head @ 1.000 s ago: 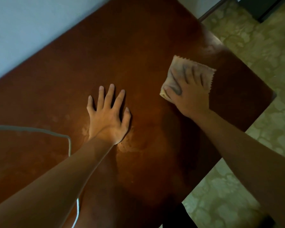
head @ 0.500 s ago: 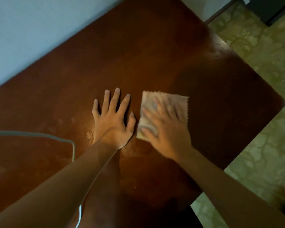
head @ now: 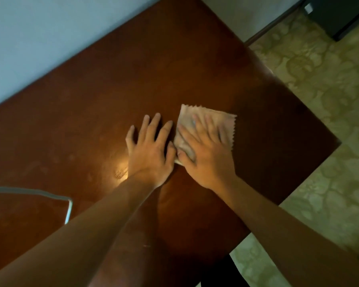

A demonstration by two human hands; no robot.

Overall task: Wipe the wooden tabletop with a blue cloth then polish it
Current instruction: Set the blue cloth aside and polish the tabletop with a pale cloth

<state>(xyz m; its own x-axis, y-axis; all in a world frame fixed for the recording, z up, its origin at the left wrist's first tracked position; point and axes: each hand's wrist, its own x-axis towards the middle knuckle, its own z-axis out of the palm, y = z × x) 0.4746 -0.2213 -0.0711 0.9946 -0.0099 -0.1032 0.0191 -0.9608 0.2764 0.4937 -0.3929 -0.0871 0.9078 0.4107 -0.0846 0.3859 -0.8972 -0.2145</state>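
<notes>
While my right hand presses flat, fingers straight and spread, on the cloth to drive the wipe, my left hand lies open and empty just beside it, bracing me on the wooden surface. A pale cable trails off left of my left forearm.

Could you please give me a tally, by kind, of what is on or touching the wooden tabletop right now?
Hands: 2, the left hand flat on the tabletop and the right hand pressing the cloth
Cloths: 1, a pale cloth with a zigzag edge (it does not look blue in this light)
Cables: 1, a light cable
Total: 4
</notes>
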